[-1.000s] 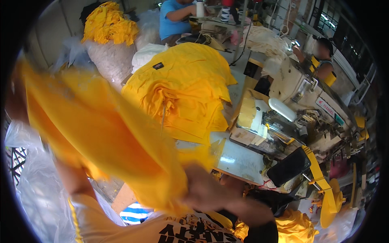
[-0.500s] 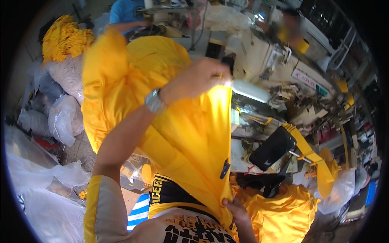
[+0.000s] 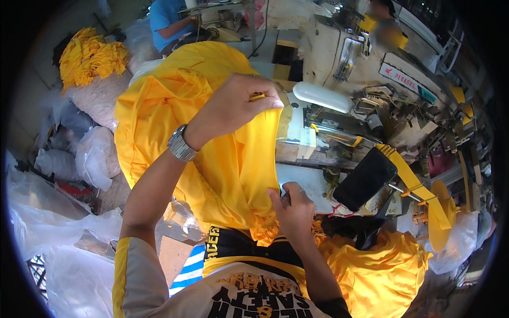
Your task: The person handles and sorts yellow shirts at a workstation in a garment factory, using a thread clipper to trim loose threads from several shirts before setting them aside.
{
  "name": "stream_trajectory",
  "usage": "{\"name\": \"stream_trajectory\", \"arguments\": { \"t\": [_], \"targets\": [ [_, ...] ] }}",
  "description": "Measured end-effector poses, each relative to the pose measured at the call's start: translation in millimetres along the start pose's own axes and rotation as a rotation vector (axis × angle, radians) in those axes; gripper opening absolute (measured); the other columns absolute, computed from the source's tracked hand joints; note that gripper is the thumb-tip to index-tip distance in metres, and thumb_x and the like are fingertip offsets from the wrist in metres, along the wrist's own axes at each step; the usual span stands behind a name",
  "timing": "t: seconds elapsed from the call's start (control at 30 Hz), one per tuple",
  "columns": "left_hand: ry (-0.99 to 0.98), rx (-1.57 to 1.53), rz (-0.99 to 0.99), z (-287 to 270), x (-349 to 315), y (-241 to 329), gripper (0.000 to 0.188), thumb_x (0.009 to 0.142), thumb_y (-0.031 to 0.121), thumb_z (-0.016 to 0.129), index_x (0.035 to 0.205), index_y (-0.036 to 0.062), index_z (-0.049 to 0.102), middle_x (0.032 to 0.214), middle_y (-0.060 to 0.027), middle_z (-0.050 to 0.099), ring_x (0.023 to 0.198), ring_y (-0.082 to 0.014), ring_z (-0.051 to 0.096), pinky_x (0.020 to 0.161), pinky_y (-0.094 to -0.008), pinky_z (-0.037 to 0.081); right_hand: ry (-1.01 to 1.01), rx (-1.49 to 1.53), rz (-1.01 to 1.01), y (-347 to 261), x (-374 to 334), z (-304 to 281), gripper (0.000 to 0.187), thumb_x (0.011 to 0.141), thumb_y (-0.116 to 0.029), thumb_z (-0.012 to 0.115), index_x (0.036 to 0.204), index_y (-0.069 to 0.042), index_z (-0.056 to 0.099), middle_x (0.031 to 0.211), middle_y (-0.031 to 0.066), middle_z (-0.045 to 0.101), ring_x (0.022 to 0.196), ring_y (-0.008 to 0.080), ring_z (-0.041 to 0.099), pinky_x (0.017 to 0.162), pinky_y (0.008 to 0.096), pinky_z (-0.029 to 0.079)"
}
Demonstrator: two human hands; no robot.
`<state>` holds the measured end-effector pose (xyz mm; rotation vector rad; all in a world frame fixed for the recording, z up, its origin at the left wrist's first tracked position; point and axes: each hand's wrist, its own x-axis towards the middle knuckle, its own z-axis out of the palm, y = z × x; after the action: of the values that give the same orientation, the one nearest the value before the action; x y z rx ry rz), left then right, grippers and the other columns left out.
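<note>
1. Yellow cloth lies bunched left of the sewing machine, its long straight edge, the one closest to the machine, running from the left hand toward the right hand.
2. Just left of the machine, the left hand is the farther out of the two; its thumb and curled fingers pinch the edge's far end.
3. On the machine's near left side, the right hand is half curled, thumb against the edge's near end; whether it grips I cannot tell.

place: sewing workshop | evidence: industrial sewing machine, heaped yellow cloth, blue-shirted co-worker
</note>
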<state>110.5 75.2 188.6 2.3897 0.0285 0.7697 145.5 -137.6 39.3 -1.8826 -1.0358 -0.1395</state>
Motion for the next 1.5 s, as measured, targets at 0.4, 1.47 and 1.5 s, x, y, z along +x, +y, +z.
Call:
{"name": "stream_trajectory", "arguments": {
  "t": [0.4, 1.47, 1.5],
  "targets": [
    [0.084, -0.074, -0.012, 49.1, -10.6, -42.0, 0.015, 0.088, 0.014, 0.066, 0.085, -0.0007, 0.067, 0.075, -0.0035, 0.065, 0.072, -0.0093, 0.059, 0.067, -0.0253, 0.046, -0.505, 1.194, 0.627, 20.9, -18.7, -54.1, 0.023, 0.088, -0.006, 0.067, 0.071, -0.003, 0.052, 0.051, -0.0008, 0.046, 0.041, 0.0068, 0.043, 0.042, 0.0246, 0.042],
    [0.116, 0.231, 0.100, 81.4, 11.1, -46.8, 0.017, 0.079, 0.017, 0.072, 0.090, 0.0037, 0.071, 0.083, -0.0087, 0.064, 0.086, -0.0296, 0.059, 0.083, -0.0367, 0.044, -0.504, 0.994, 0.753, 28.6, -13.2, -42.9, 0.019, 0.093, -0.016, 0.063, 0.095, 0.003, 0.064, 0.059, -0.0013, 0.052, 0.042, 0.0025, 0.038, 0.041, 0.0204, 0.038],
    [0.027, 0.281, 0.118, 76.6, 8.2, -44.1, 0.017, 0.079, 0.014, 0.070, 0.094, 0.0044, 0.070, 0.088, -0.0090, 0.063, 0.088, -0.0297, 0.058, 0.084, -0.0386, 0.043, -0.506, 0.988, 0.763, 31.2, -13.8, -44.1, 0.021, 0.093, -0.017, 0.062, 0.095, 0.004, 0.065, 0.059, -0.0011, 0.052, 0.041, 0.0027, 0.038, 0.041, 0.0205, 0.038]
  ]
}}
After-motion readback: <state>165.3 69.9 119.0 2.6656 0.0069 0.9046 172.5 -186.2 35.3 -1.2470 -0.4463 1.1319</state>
